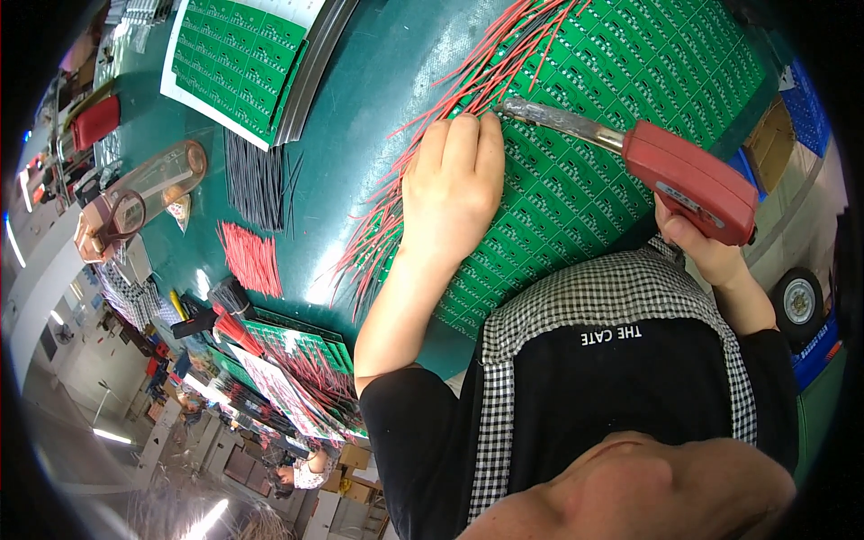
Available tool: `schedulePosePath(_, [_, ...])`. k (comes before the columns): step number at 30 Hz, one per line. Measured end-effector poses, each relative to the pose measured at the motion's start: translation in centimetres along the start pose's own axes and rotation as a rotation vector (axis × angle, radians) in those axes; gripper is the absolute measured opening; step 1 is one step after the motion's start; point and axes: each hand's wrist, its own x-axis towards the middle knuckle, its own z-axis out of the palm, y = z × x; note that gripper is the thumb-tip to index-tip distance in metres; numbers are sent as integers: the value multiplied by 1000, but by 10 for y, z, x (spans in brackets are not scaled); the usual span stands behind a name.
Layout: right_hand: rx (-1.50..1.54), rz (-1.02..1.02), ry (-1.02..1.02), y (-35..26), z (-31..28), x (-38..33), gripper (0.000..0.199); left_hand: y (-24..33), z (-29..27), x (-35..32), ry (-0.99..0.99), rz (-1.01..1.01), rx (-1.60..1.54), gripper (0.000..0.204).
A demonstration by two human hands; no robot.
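- Nearest on my feed: checked apron [585,290] over a black tee.
- R hand [708,249], near right: wrapped round the handle of a red soldering gun [693,175], its metal barrel angled left.
- L hand [453,189], mid-scene: fingers bunched narrow, tips down just beside the gun's tip; can't tell from here if it's pinching a wire.
- PCBs [562,193], green w/ rows of small units: under the gun tip & L hand, running near left to far right.
- Red wires [486,76]: strewn along the PCBs' left side, past the L hand, near & far.
- Left on the green table [378,63]: cut red wire pile [250,261], then black wire bundle [255,189] a bit farther.
- Far left: PCB stack [238,58] on a white sheet; clear plastic bottle [171,180] well apart from the hands.
- Bkgd, left: another person [310,470], too small for detail.
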Motion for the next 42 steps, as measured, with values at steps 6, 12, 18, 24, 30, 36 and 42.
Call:
schedulePosePath(6, [178,-71,-78,-15,-4,6,35,-3,-9,6,-33,-6,6,25])
schedulePosePath(12, [257,-71,-36,-16,-18,-7,50,9,-15,4,-163,-66,-23,30])
schedulePosePath(18, [334,-199,38,-30,-19,-27,30,12,-21,-2,-97,-46,-44,29])
schedulePosePath(24, [353,-178,78,-37,-33,-32,29,14,-24,4,-88,-100,-42,20])
schedulePosePath(30, [346,-184,12,-39,-35,-17,32,22,-30,6,-51,-176,-65,17])
schedulePosePath(36, [370,-108,10,-39,-32,-5,32,19,-22,8,38,-234,-99,13])
schedulePosePath(42, [425,-130,17,-32,-30,3,35,13,-23,18,80,-199,-155,22])
